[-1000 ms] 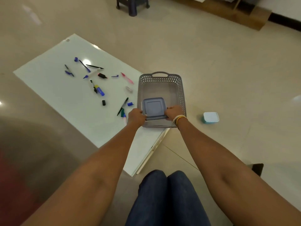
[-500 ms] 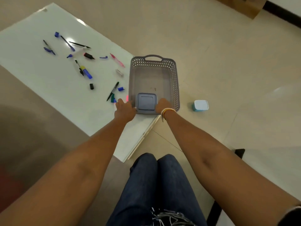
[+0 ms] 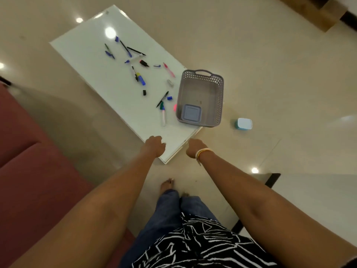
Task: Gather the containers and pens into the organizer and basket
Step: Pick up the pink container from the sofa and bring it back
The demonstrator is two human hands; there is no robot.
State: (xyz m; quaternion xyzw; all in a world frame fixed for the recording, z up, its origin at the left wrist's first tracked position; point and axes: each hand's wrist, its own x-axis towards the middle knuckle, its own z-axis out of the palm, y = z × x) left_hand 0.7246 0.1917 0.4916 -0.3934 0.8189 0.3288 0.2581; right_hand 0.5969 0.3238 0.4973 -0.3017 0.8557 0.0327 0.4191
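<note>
A grey perforated basket (image 3: 219, 97) stands at the near right corner of a low white table (image 3: 92, 74). A square grey-blue lidded container (image 3: 191, 112) lies inside it, in the near left corner. A small light-blue container (image 3: 243, 124) sits on the floor to the basket's right. Several pens and markers (image 3: 140, 78) and loose caps are scattered over the table left of the basket. My left hand (image 3: 154, 145) hovers over the table's near corner, fingers curled, holding nothing. My right hand (image 3: 194, 147) hangs beside it past the table edge, also holding nothing.
A dark red sofa (image 3: 29, 171) fills the left foreground. My legs in jeans and a bare foot (image 3: 167, 185) stand on the beige tiled floor. A dark-framed piece of furniture (image 3: 270, 180) stands at the near right. Wooden furniture (image 3: 318, 14) lies far right.
Both hands let go of the grey-blue container, which now rests in the basket, and drew back toward me. The view has risen and pulled away from the table.
</note>
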